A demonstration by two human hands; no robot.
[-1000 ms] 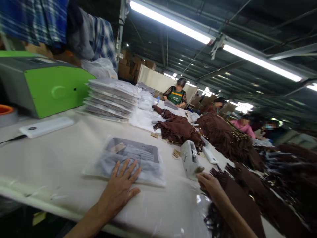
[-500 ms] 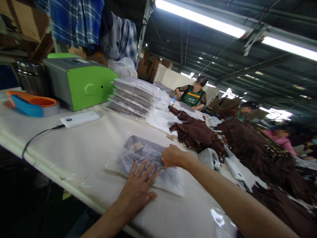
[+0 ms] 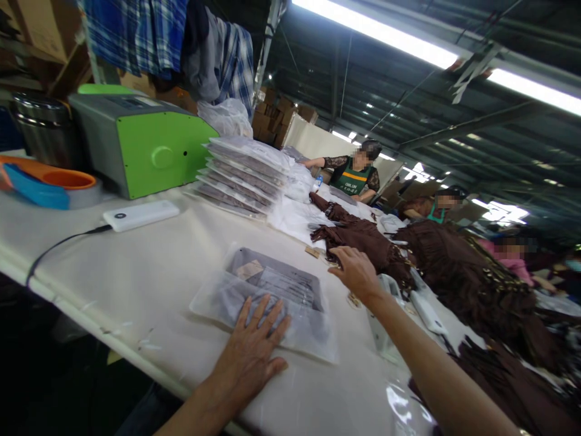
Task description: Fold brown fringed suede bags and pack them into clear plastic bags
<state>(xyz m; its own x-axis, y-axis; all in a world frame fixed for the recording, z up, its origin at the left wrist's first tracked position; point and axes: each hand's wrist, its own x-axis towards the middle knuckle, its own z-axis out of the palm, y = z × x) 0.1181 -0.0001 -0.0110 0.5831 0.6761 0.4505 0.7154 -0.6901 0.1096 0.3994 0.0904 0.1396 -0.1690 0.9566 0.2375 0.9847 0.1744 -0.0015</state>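
1. New bit: our right hand [image 3: 356,272] is no longer on the plastic bag [image 3: 284,287], so only 1 of our 2 hands steadies it now.
2. That hand's fingers are loosely curled, thumb apart, right by the brown fringed piece [image 3: 358,227]; we can't tell if the tips touch it.
3. Our left hand [image 3: 256,330] stays spread flat on the bag's near side.
4. The bag lies flat near the table's [image 3: 149,272] front edge, gray cloth showing through.
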